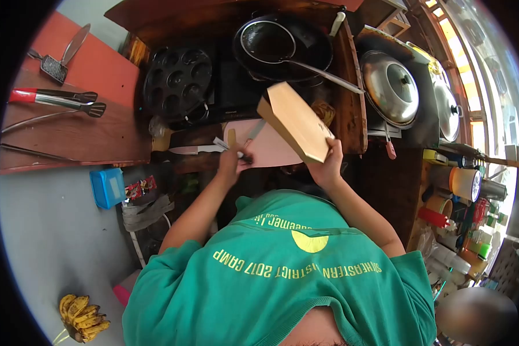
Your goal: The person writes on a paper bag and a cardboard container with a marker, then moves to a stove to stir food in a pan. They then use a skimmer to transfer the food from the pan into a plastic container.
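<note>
My right hand [326, 166] grips the lower end of a tan wooden block [297, 124], shaped like a knife block and tilted over the counter. A pink cutting board [269, 147] lies flat below it. My left hand [230, 164] is closed at the board's left edge around what look like several knives. A light wooden handle [232, 136] and a black handle end show there, and a blade [256, 130] points up over the board. The fingers partly hide these pieces. Just left of that hand lies a white-handled knife [184, 150].
Behind the board stand a black round-mould pan [179, 81] and a dark wok [314, 63] with a strainer [268, 41] across it. Tongs [57, 99] lie on the left shelf. A lidded metal pot [389, 89] is at right. Bananas [83, 317] are at lower left.
</note>
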{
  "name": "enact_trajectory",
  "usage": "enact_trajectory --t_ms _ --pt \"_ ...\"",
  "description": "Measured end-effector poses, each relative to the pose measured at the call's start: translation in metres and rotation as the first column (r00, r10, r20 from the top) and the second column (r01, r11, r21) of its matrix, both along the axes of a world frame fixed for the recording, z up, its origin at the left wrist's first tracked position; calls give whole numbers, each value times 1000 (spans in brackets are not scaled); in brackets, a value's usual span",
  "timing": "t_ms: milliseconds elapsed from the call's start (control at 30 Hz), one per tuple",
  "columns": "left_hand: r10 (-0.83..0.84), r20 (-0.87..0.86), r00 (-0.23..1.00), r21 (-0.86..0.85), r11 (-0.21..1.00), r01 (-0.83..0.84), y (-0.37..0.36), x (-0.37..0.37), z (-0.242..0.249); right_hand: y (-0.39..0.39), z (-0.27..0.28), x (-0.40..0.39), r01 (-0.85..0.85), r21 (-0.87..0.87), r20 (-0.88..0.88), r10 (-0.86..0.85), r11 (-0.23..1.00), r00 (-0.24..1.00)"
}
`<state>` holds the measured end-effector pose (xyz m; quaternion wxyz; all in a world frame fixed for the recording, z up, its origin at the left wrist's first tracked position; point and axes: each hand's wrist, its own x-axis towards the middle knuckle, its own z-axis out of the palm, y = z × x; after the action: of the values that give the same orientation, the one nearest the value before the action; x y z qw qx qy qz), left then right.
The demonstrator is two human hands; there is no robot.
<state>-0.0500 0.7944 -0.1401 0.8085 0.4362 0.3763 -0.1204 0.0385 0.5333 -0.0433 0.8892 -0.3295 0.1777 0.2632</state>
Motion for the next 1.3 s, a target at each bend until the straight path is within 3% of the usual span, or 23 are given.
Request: enact_trajectory --t_ms 33,100,133,200,300,467,533,567,633,667,733,867,933,967,1000,1033,1067,1133,1167,1200,1233,1267,1300 --pt "-109 -198 974 235 959 155 21 -1 -14 -12 -18 -3 -69 -33 -22 68 997 997" --pt "-332 -480 812 445 705 552 45 11 -21 -38 -76 -9 -133 -110 -19 131 985 991" --pt "-331 -483 811 444 706 552 47 15 -23 -47 -93 -12 -186 -186 -15 186 965 982" --pt "-313 -642 699 748 -58 661 46 25 -26 -57 -113 -10 -255 -335 -93 237 907 967" --pt "-314 -695 648 711 -163 684 48 49 -33 -60 -158 9 -299 -462 -103 285 835 953" --pt "-255 -603 756 797 -170 579 48 55 -49 -35 -189 30 -122 -763 -43 138 634 990" --pt "-268 -514 815 857 -210 471 42 52 -43 -29 -197 28 -58 -952 -20 129 299 991" --pt "-278 -514 811 856 -216 469 41 51 -45 -32 -199 28 -55 -952 -20 116 301 993" --pt "-313 -426 848 900 -238 364 40 45 -52 -37 -190 26 -144 -834 -81 140 533 987" --pt "-318 -426 847 900 -241 362 37 43 -56 -39 -185 25 -140 -834 -80 135 534 988" --pt "-310 -309 899 938 -256 234 28 39 -48 -36 -160 28 -275 -658 -295 96 701 951" --pt "-309 -110 945 979 -197 49 -4 38 -11 -56 -148 26 -445 -522 -381 268 727 885" --pt "-409 121 904 950 -218 -226 -25 42 25 -72 -72 14 -622 -464 -380 493 630 783" --pt "-424 131 896 947 -214 -240 -42 44 48 -90 -27 13 -730 -466 -298 688 500 662" --pt "-426 169 889 982 -3 -187 -67 47 75 -108 -1 13 -759 -517 -240 784 395 572" --pt "-417 205 885 970 208 -127 -94 51 102 -131 27 17 -651 -740 -108 925 171 365" --pt "-494 285 822 953 240 -187 -124 57 131 -156 73 29 -553 -832 -41 990 39 132" --pt "-636 357 684 928 326 -181 -185 69 174 -205 139 72 -604 -790 195 976 99 -95" --pt "-705 357 613 923 367 -115 -213 76 184 -223 177 94 -560 -828 60 995 4 -81" --pt "-768 308 561 948 296 -116 -242 86 183 -245 183 116 -632 -771 4 993 77 116" --pt "-823 253 508 967 222 -122 -269 100 181 -260 187 146 -490 -866 1 979 104 205" --pt "-851 73 520 995 94 15 -295 113 179 -272 182 181 -295 -956 -86 945 12 316" --pt "-853 -109 510 988 -35 153 -319 125 176 -283 163 223 -71 -997 -23 934 2 357"
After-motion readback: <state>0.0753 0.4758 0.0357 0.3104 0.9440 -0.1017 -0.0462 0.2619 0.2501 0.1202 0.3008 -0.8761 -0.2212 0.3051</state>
